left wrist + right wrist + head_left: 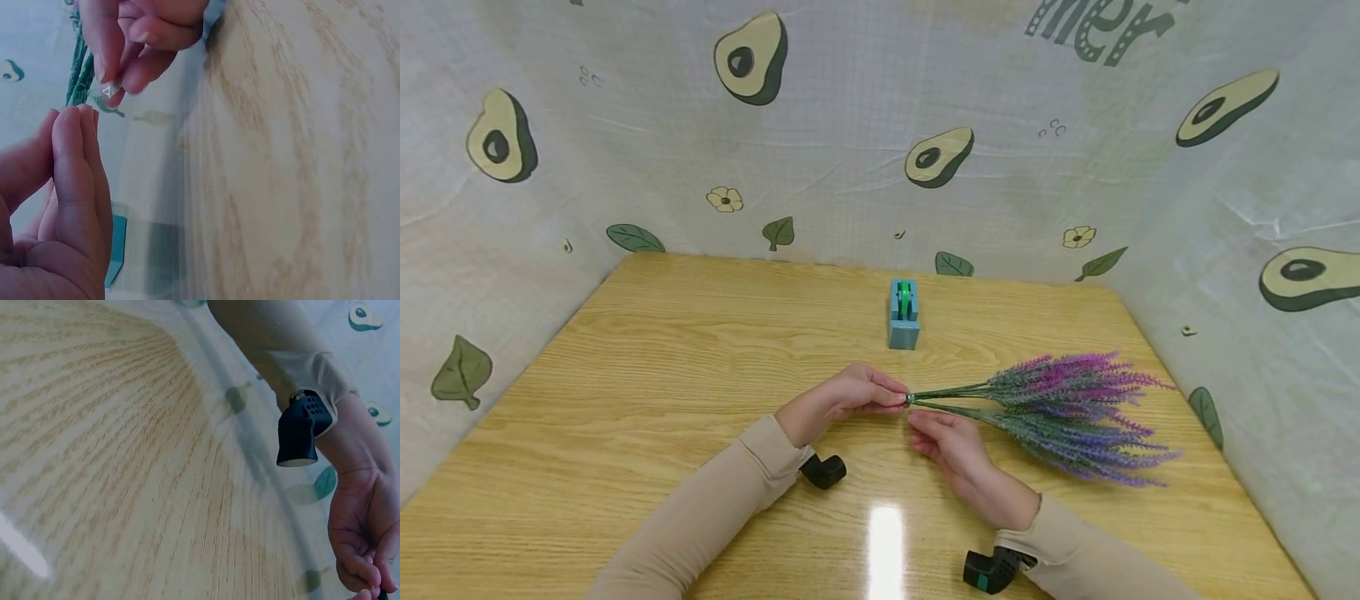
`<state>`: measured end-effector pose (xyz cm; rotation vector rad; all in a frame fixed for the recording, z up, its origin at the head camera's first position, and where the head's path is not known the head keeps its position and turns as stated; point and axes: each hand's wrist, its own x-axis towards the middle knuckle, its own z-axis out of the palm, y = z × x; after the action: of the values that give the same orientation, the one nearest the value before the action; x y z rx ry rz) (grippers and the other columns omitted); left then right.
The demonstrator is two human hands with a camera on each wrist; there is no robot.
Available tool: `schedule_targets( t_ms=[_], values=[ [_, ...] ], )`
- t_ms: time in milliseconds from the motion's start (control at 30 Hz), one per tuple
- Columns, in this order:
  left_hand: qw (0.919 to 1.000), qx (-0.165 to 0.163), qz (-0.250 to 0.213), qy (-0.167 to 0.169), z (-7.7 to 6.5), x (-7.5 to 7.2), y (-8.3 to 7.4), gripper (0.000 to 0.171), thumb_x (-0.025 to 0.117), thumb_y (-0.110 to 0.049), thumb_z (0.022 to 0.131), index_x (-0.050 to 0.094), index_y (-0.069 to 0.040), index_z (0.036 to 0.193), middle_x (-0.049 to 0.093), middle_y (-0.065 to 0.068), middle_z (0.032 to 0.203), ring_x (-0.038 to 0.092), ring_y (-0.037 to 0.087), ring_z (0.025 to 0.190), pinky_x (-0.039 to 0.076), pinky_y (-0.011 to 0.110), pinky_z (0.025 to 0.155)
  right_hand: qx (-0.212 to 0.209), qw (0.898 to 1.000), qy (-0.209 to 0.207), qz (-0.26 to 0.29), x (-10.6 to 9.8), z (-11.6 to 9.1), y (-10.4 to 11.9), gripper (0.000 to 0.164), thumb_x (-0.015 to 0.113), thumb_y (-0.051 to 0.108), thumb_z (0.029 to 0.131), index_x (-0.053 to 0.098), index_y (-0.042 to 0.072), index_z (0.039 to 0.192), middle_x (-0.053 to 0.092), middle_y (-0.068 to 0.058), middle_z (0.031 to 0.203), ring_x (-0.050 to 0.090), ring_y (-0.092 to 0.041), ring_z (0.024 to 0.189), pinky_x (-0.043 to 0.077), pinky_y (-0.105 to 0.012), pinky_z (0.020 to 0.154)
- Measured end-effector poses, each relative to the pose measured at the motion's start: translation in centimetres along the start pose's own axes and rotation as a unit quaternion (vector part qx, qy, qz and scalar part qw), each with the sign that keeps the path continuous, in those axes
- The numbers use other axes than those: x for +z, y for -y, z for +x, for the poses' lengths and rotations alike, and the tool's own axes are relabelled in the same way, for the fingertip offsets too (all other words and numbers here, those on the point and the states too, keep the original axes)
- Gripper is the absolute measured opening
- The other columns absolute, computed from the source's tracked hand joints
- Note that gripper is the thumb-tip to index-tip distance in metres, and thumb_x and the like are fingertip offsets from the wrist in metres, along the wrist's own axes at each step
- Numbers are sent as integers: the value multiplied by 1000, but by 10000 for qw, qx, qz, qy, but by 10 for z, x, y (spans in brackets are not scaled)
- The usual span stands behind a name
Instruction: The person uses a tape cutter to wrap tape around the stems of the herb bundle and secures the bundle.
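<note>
My left hand (857,390) pinches the stem ends of artificial lavender (1075,387), whose pink-purple and blue-violet flower heads spread to the right above the table. Clear tape (94,95) lies around the green stems (951,392) just past the left fingertips. Below the stems, my right hand (958,454) curls close to the bundle. In the left wrist view, its thumb and finger pinch the loose end of that tape. The right wrist view mostly takes in the left forearm and left hand, with the right fingertips at the bottom edge.
A blue tape dispenser (903,321) with a green roll stands on the wooden table (737,333) beyond the hands. Avocado-print cloth (850,125) rises at the back and both sides. A black camera (823,472) is strapped at each wrist.
</note>
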<state>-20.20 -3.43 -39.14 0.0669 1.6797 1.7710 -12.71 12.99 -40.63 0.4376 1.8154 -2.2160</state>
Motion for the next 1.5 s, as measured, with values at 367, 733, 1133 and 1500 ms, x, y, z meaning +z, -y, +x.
schedule_targets(
  t_ms=[367,733,1133,1500],
  values=[
    [9999,-30,149,-36,2,-2,-1,24,59,5,88,62,11,111,69,14,89,67,17,81,52,31,81,664,9722,2024,-975,-11,-12,8,17,60,10,88,67,-6,91,66,-4,72,60,-8,59,47,-16,51],
    [9999,-4,159,50,2,-2,-3,24,59,4,89,63,10,112,68,16,93,67,18,82,52,32,82,-4071,7852,1953,-4237,-22,12,72,4,72,8,82,73,7,86,66,2,80,60,-13,71,51,-31,61],
    [9998,15,182,45,2,-1,-3,23,59,4,89,63,10,111,68,18,95,67,18,81,52,32,81,-3511,7230,2386,-5451,-28,45,69,12,72,19,83,71,15,95,66,7,85,60,-7,75,51,-25,64],
    [9994,28,350,47,1,0,-3,25,60,4,88,62,11,111,68,17,93,67,16,79,53,32,81,-3958,7130,2145,-5376,-28,44,60,8,76,14,78,72,13,85,67,5,80,55,-4,64,48,-22,56]
  ],
)
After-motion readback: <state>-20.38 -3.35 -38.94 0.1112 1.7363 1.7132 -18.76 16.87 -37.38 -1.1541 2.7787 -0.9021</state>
